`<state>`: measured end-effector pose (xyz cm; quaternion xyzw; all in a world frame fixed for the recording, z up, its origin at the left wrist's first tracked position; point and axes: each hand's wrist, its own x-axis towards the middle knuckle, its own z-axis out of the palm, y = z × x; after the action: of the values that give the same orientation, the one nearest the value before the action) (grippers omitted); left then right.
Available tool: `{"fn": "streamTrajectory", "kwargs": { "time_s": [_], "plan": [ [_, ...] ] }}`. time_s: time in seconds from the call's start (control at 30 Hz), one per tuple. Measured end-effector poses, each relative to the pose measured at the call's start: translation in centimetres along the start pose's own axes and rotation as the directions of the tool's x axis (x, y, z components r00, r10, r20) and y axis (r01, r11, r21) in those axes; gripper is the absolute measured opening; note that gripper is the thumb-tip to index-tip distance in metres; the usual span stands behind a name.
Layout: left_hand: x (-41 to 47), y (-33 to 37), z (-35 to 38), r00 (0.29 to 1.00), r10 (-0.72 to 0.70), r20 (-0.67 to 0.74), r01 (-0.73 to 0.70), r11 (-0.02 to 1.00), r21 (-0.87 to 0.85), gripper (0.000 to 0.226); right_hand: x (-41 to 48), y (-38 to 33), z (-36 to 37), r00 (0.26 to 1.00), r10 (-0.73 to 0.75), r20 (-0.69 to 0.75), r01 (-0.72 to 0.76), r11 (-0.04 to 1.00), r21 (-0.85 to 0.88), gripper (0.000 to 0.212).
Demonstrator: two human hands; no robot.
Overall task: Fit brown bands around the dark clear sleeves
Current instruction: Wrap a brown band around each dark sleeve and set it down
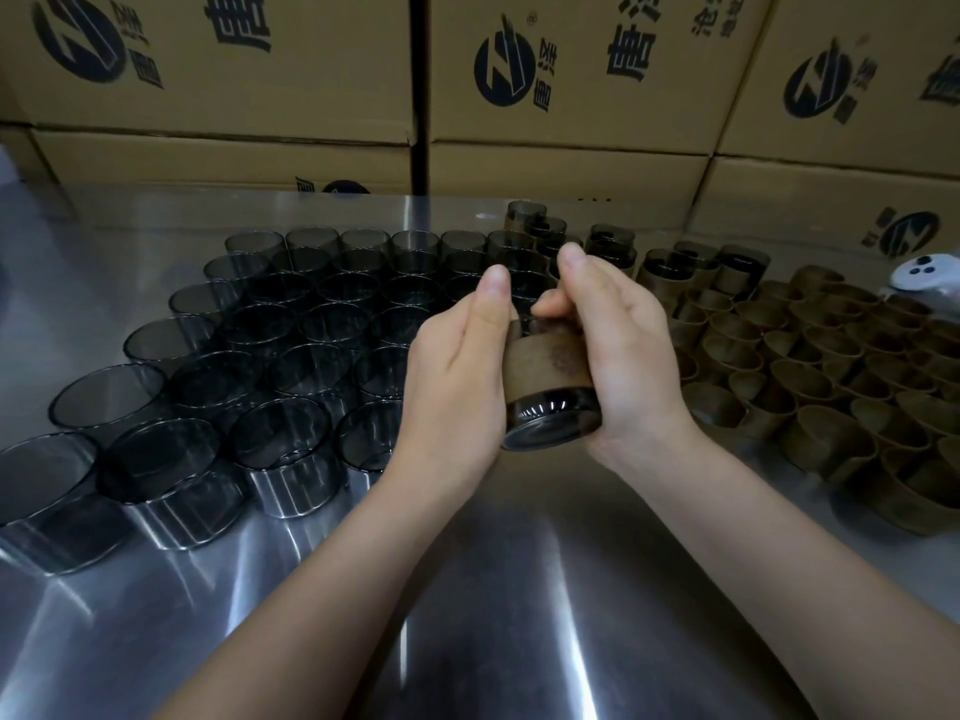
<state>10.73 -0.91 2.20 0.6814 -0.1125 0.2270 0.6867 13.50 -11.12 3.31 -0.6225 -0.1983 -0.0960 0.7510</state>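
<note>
I hold one dark clear sleeve [550,415] above the middle of the steel table, tilted with one open end toward me. A brown band [550,363] wraps its middle. My left hand [462,356] presses its left side and my right hand [618,335] grips its right side, thumb on top. Several bare dark sleeves [291,324] stand in rows on the left. Several loose brown bands [831,376] crowd the right. A few banded sleeves [613,246] stand at the back.
Stacked cardboard boxes [519,96] form a wall behind the steel table [519,589]. A white controller [927,275] lies at the far right edge beyond the bands.
</note>
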Motion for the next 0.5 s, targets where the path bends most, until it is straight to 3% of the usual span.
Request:
{"fn": "streamTrajectory", "kwargs": {
  "time_s": [0.23, 0.4, 0.5],
  "plan": [
    [-0.1, -0.1, 0.1, 1.000, 0.011, -0.029, -0.012, 1.000, -0.013, 0.050, -0.1, 0.1, -0.2, 0.996, -0.092, 0.018, 0.093, 0.995, -0.030, 0.043],
    [0.1, -0.2, 0.4, 0.997, -0.068, -0.039, 0.063, 0.991, -0.114, 0.050, -0.2, 0.1, -0.7, 0.975, -0.224, 0.002, 0.224, 0.974, 0.042, 0.048],
    [0.2, -0.2, 0.4, 0.986, -0.165, -0.001, 0.162, 0.967, -0.195, 0.058, -0.3, 0.2, -1.0, 0.936, -0.352, 0.017, 0.352, 0.935, -0.037, 0.040]
  ]
}}
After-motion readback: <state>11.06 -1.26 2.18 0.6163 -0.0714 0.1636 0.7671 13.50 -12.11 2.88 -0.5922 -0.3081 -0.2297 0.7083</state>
